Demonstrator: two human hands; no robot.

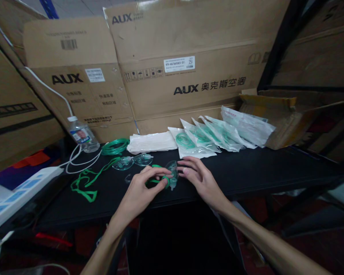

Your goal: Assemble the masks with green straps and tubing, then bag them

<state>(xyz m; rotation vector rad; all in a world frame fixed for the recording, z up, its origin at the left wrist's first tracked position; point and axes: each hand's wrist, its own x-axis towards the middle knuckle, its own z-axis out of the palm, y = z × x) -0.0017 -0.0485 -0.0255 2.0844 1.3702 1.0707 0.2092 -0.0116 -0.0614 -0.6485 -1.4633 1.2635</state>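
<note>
A clear plastic oxygen mask (174, 172) lies at the front of the black table, between my two hands. With thumb and fingers closed, my left hand (141, 185) pinches the green elastic strap (168, 182) at the mask's left side. Fingers apart and slightly bent, my right hand (200, 177) reaches to the mask's right edge; whether it touches is hard to tell. Behind my left hand rest two more clear masks, one on the left (122, 163) and one on the right (143, 159). Loose green straps (88, 194) trail to their left.
A coil of green tubing (114, 147) sits by a plastic bottle (84, 135). White pouches (151, 142) lie beside several packed green-tube sets (186, 140). An opened carton (286, 118) stands right, a power strip (25, 194) left. Large cardboard (149, 95) walls the back.
</note>
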